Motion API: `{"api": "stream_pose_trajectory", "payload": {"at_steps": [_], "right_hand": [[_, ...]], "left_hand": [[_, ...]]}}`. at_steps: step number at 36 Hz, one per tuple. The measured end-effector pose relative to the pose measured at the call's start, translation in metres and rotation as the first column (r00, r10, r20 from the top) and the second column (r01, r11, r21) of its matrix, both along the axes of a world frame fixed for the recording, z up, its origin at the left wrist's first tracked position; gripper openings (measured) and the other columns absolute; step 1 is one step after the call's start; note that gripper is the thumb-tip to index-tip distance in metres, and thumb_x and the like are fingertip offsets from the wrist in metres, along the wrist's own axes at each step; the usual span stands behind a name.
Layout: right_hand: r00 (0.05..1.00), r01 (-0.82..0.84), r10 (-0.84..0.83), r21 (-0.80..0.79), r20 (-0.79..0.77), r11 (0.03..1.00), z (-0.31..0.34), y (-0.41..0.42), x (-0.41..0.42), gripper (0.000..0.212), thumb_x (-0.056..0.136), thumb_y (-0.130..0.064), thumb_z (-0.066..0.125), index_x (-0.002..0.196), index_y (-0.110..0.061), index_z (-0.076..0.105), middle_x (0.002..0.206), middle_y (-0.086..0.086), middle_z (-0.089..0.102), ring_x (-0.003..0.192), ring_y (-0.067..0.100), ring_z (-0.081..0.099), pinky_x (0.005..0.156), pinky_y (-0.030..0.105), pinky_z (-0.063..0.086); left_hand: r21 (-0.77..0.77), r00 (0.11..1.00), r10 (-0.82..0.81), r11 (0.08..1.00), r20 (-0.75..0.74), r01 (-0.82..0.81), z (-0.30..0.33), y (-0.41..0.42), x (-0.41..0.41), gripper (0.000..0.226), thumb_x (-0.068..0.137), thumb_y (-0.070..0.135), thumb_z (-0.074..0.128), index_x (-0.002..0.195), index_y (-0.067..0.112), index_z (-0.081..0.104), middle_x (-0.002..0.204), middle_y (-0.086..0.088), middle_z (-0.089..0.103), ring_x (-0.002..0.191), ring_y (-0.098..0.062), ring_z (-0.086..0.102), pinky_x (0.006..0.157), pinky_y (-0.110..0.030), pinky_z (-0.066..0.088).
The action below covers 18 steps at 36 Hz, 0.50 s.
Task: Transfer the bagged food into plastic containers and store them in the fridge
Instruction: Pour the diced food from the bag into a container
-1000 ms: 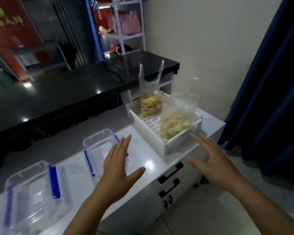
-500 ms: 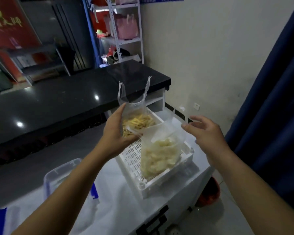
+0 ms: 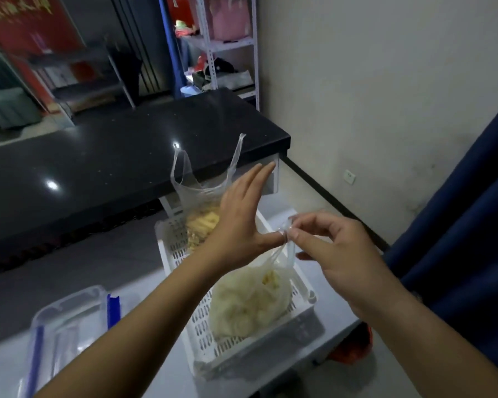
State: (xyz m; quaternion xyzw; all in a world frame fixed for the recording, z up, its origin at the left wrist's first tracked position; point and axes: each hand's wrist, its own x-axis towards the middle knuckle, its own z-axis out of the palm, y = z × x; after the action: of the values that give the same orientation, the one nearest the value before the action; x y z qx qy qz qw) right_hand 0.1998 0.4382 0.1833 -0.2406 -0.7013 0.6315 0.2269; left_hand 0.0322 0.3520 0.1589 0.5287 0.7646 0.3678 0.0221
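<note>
Head view: a white slotted basket (image 3: pixel 243 347) sits on the pale worktop (image 3: pixel 158 366). Inside it lie two clear bags, a near bag (image 3: pixel 247 303) of pale food and a far bag (image 3: pixel 197 209) of yellow strips with its handles upright. The right hand (image 3: pixel 332 254) pinches the near bag's handle between thumb and forefinger. The left hand (image 3: pixel 239 222) has straight fingers, its thumb hooked through the same handle; that grip is open. A clear container (image 3: pixel 66 326) with blue clips stands left of the basket
</note>
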Motion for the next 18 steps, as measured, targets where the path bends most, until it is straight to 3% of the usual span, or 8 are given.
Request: {"api": "stream_pose_trajectory", "payload": {"at_steps": [2,5,7,9,12,14,16,18], "right_hand": [[0.999,-0.019,0.015,0.109,0.042,0.994,0.001,0.005,0.003,0.007,0.09,-0.026,0.069,0.086,-0.026,0.074,0.106,-0.021,0.068,0.102,-0.008,0.06,0.081,0.019,0.051],[0.997,-0.08,0.077,0.122,0.031,0.989,0.001,0.009,0.008,0.006,0.089,-0.027,0.07,0.083,-0.027,0.073,0.109,-0.022,0.067,0.105,-0.011,0.058,0.08,0.011,0.043],[0.997,-0.074,0.074,0.049,0.016,0.996,-0.004,0.012,0.014,0.004,0.089,-0.03,0.07,0.085,-0.028,0.072,0.11,-0.023,0.066,0.107,-0.009,0.058,0.084,0.016,0.047],[0.998,-0.059,0.06,-0.028,0.03,0.998,-0.015,0.019,0.023,0.008,0.088,-0.035,0.07,0.095,-0.035,0.07,0.113,-0.021,0.065,0.113,0.0,0.058,0.091,0.031,0.053],[0.99,-0.116,0.128,-0.191,0.051,0.975,-0.038,0.028,0.037,0.04,0.074,-0.054,0.07,0.112,-0.047,0.062,0.126,-0.02,0.057,0.118,0.007,0.056,0.084,0.032,0.058],[0.983,-0.128,0.161,-0.295,0.09,0.947,-0.056,0.031,0.045,0.063,0.06,-0.063,0.069,0.12,-0.048,0.058,0.134,-0.017,0.052,0.121,0.012,0.055,0.093,0.042,0.056],[0.979,-0.108,0.171,-0.424,0.114,0.899,-0.076,0.031,0.051,0.07,0.057,-0.062,0.072,0.124,-0.045,0.057,0.137,-0.01,0.05,0.12,0.016,0.055,0.097,0.046,0.053],[0.979,-0.092,0.177,-0.564,0.097,0.821,-0.093,0.029,0.055,0.064,0.06,-0.052,0.077,0.12,-0.043,0.06,0.138,-0.004,0.053,0.116,0.014,0.057,0.087,0.04,0.055]], "left_hand": [[0.008,0.998,0.038,0.999,-0.052,-0.038,0.001,0.008,0.003,0.103,0.074,0.058,0.071,0.155,0.041,0.01,0.163,0.008,0.014,0.149,-0.014,0.013,0.12,-0.046,0.019],[0.081,0.979,0.132,0.989,-0.153,-0.121,0.008,0.015,0.012,0.097,0.078,0.049,0.073,0.156,0.031,0.019,0.162,-0.001,0.021,0.148,-0.021,0.02,0.118,-0.056,0.023],[0.158,0.965,0.207,0.971,-0.162,-0.182,0.018,0.016,0.017,0.093,0.08,0.041,0.076,0.155,0.026,0.024,0.161,-0.001,0.024,0.147,-0.019,0.021,0.115,-0.059,0.025],[0.214,0.949,0.274,0.947,-0.158,-0.238,0.032,0.013,0.02,0.093,0.08,0.038,0.077,0.155,0.024,0.025,0.161,0.0,0.023,0.148,-0.016,0.02,0.116,-0.059,0.026],[0.217,0.917,0.334,0.933,-0.219,-0.288,0.056,0.003,0.024,0.094,0.079,0.038,0.077,0.155,0.021,0.025,0.162,-0.003,0.024,0.148,-0.017,0.021,0.117,-0.059,0.025],[0.187,0.904,0.35,0.932,-0.245,-0.31,0.072,-0.005,0.029,0.094,0.079,0.039,0.076,0.156,0.02,0.025,0.161,-0.004,0.024,0.148,-0.018,0.021,0.116,-0.059,0.026],[0.145,0.892,0.36,0.932,-0.274,-0.332,0.087,-0.01,0.035,0.097,0.077,0.037,0.078,0.156,0.022,0.023,0.161,-0.004,0.023,0.148,-0.02,0.021,0.116,-0.059,0.026],[0.107,0.863,0.359,0.933,-0.356,-0.344,0.1,-0.014,0.041,0.097,0.076,0.036,0.078,0.155,0.018,0.024,0.161,-0.008,0.024,0.148,-0.024,0.021,0.117,-0.06,0.025]]}}
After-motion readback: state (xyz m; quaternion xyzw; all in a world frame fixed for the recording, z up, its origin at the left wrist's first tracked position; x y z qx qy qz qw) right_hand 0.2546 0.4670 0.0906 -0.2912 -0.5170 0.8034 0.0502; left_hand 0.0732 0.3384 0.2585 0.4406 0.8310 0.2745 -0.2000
